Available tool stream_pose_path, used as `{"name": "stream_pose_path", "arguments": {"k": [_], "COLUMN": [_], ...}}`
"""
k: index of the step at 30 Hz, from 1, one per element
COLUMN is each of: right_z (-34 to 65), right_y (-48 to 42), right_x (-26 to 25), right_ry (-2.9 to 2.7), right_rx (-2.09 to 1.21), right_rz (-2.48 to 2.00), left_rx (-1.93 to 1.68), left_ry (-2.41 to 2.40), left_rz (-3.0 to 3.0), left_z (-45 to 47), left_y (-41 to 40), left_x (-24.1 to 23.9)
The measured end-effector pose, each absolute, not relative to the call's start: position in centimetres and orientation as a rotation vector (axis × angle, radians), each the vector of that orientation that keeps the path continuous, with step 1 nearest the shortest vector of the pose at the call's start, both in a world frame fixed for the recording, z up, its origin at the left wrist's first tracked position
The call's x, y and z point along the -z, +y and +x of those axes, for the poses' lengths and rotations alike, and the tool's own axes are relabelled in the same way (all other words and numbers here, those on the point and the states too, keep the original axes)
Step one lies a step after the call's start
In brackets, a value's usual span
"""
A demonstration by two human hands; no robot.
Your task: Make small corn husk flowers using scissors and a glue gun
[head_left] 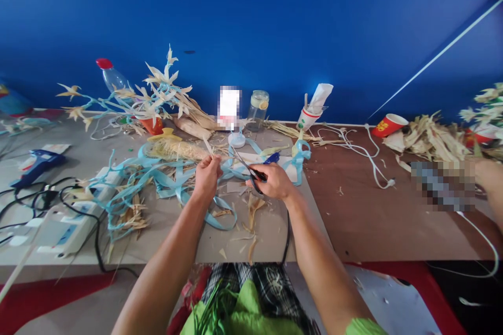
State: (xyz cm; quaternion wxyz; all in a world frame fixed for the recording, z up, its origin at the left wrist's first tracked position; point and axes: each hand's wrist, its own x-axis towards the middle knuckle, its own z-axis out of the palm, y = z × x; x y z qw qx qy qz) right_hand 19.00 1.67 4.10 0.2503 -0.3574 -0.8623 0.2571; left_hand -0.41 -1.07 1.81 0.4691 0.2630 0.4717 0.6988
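Observation:
My left hand (208,174) is closed in a pinch on a pale strip of dried husk (208,145) that sticks up from the fingers. My right hand (274,182) grips a pair of scissors (257,175) by the dark handles, its blades pointing up and left toward the strip. Light blue ribbon (223,214) lies in loops beneath and left of my hands. Cut husk scraps (254,209) lie below them on the table. Behind the right hand is a dark blue object (272,157), partly hidden.
Husk flowers on blue stems (151,94) stand in an orange-red pot at the back left. A blue glue gun (39,162) and a white power strip (78,225) with black cords lie left. A glass jar (258,107) stands behind. Another person's hand (489,178) shows at far right.

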Motion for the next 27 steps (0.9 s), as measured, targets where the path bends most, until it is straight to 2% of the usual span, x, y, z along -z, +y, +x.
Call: {"name": "stream_pose_path", "arguments": {"k": [4, 27], "right_z": [19.2, 19.9], "right_y": [1.9, 1.9], "right_x": [-4.0, -4.5], "right_ry": [-2.387, -2.486], "right_rx": [-0.602, -0.513], "right_rz": [-0.991, -1.021], "left_rx": [-1.709, -1.581], "left_ry": [1.204, 1.254], "left_rz": [0.676, 0.68], "left_z": [-0.7, -1.5], "left_y": [-1.0, -1.0], "left_x": [-1.6, -2.0]}}
